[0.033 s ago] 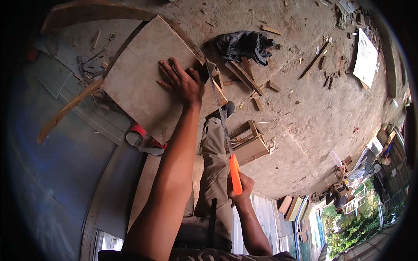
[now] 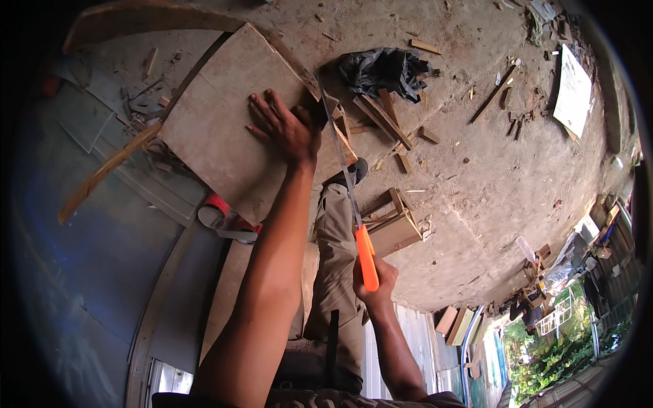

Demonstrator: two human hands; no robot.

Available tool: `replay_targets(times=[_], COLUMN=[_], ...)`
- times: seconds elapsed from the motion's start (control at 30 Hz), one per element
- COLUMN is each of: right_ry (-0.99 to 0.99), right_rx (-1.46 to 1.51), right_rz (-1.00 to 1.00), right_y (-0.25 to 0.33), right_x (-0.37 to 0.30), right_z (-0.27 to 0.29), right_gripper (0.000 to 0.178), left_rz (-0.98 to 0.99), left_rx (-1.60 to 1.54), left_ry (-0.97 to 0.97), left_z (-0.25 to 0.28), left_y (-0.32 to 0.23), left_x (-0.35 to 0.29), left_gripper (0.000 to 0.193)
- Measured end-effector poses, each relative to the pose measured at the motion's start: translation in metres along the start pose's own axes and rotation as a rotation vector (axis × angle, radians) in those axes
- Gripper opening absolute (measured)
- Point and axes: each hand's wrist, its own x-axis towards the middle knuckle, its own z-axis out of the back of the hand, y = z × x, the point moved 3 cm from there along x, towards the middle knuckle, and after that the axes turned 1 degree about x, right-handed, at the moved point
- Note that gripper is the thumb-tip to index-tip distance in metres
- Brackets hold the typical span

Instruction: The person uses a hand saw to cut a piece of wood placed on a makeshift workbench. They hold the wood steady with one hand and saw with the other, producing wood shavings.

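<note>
My left hand (image 2: 289,132) lies flat with fingers spread on a broad pale wooden board (image 2: 211,119). My right hand (image 2: 382,279) is closed around the orange handle of a handsaw (image 2: 366,255). From the handle, the long thin blade slants up and to the left, past the board's right corner, close beside my left thumb. The blade's far part crosses a narrow wooden strip at the board's edge; whether its teeth are inside a cut cannot be made out. My left thumb is partly in dark shadow.
A crumpled black plastic bag (image 2: 384,71) and loose wood strips (image 2: 384,122) lie beyond the blade. A wooden box-like frame (image 2: 391,234) stands right of my leg. Red-rimmed round cans (image 2: 214,211) sit under the board's near edge. A curved plank (image 2: 149,19) extends at the far left.
My right hand and the saw have moved forward, away from me, along the blade's line. My left hand stays on the board, almost unmoved.
</note>
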Motion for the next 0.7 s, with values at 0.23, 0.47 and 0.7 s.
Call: replay_targets(times=[0.23,0.47,0.7], right_ry=[0.008,0.08,0.048], right_rx=[0.049,-0.058,0.04], right_rz=[0.026,-0.026,-0.129], right_y=[0.017,0.009,0.045], right_x=[0.11,-0.043,0.157], right_z=[-0.065,0.014,-0.061], right_gripper=[0.011,0.009,0.014], left_rz=[0.009,0.026,0.021], left_rx=[0.085,-0.027,-0.022], left_ry=[0.026,-0.057,0.078], left_z=[-0.009,-0.01,-0.012], left_y=[0.007,0.011,0.004], left_x=[0.002,0.005,0.005], left_gripper=[0.079,0.073,0.092])
